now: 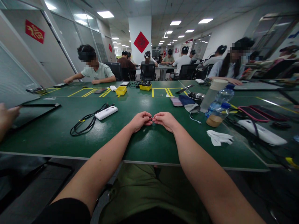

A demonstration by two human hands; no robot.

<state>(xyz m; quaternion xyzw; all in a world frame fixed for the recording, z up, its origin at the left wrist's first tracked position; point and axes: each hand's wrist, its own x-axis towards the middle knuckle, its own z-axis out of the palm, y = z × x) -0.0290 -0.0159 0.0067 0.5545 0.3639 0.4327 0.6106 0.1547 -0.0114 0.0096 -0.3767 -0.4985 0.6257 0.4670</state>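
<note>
Over the green table (112, 137) my two hands meet, fingertips almost touching. My left hand (140, 121) is closed in a pinch around a small dark item (151, 119), too tiny to identify, with a hint of red on it. From the other side my right hand (164, 121) pinches at the same spot, its thumb and forefinger pressed together. What exactly the right fingertips grip is hidden. To the left of my hands lies a white power bank (106, 113) beside a looped black cable (85, 119).
On the right are a crumpled white tissue (219, 137), a bottle with brown liquid (216, 116), a grey tumbler (211, 95), phones (253, 114) and a white device (261, 132) among cables. Yellow trays (121, 90) stand farther back. Co-workers sit opposite; another person's hand (8, 116) shows at left.
</note>
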